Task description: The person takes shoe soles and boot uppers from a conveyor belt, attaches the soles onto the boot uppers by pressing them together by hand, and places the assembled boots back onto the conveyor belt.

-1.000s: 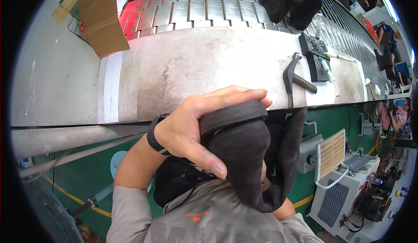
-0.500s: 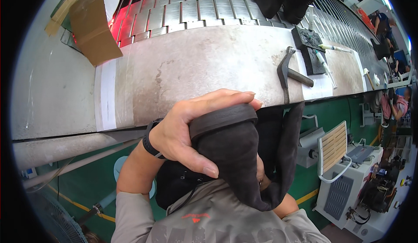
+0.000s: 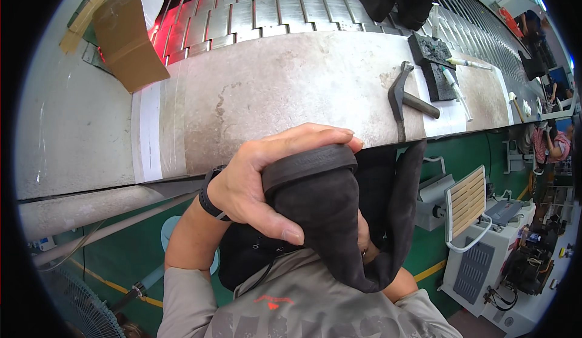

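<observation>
Between worktable (image 3: 291, 89) and grey shirt (image 3: 291, 304), the dark boot (image 3: 324, 208) is clasped across its sole (image 3: 310, 166) by the half-curled left hand (image 3: 267, 177) — the right hand's (image 3: 364, 236) hold cannot be told; through slackened fingers, it could be dropped.

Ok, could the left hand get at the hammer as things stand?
Probably not without letting go: the left hand grips the dark boot, though nothing appears to cover the hammer on the worktop.

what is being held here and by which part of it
A dark boot, by its soled end: the left grip wraps around the sole edge. The right grip is mostly hidden behind the boot, so its hold cannot be told.
</observation>
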`<state>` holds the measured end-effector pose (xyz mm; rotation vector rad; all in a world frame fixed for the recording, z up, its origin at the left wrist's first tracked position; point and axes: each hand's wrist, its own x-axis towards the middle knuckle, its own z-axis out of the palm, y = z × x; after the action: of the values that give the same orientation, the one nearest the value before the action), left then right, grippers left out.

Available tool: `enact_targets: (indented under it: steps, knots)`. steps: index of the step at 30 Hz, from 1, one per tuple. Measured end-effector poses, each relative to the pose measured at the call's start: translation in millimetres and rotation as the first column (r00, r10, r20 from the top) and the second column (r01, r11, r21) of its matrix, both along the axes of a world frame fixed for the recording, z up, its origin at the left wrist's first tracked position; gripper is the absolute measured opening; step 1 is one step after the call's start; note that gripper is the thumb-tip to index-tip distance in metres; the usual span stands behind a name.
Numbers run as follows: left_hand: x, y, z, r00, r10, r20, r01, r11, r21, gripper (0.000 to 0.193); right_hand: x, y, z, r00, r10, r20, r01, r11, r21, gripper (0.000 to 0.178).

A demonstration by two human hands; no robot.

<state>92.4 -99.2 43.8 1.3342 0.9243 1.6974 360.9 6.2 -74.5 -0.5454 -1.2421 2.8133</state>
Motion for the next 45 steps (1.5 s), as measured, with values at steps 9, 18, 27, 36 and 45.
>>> enact_targets:
  steps: [9, 18, 27, 36, 45]
  knots:
    - [-3.4, 0.9, -5.1, 0.999, -0.019, 0.051, 0.019, 1.0, -0.003, 0.117, -8.5, 9.4, 11.9, 0.999, 0.03, -0.041, -0.028, 0.998, 0.048, 0.053]
    - [1.6, -7.3, 26.6, 0.992, 0.059, 0.115, -0.048, 0.994, -0.094, 0.112, -10.3, 18.2, 29.6, 0.995, -0.079, -0.054, 0.083, 0.993, 0.084, 0.056]
    - [-4.7, -8.5, 84.7, 1.0, -0.025, -0.002, 0.025, 0.999, 0.043, 0.112, -21.2, 22.3, 66.0, 0.955, -0.268, -0.127, 0.291, 0.931, 0.223, 0.064]
    - [-24.0, 22.2, 105.3, 0.645, 0.532, -0.549, -0.633, 0.774, 0.005, 0.113, -148.9, 17.1, 85.0, 0.868, -0.356, -0.345, 0.495, 0.658, 0.567, 0.076]
    - [-64.2, 16.1, 55.1, 0.572, 0.653, -0.497, -0.758, 0.652, -0.015, 0.112, -129.2, 81.6, 133.0, 0.963, -0.057, -0.264, 0.231, -0.334, 0.914, 0.052]
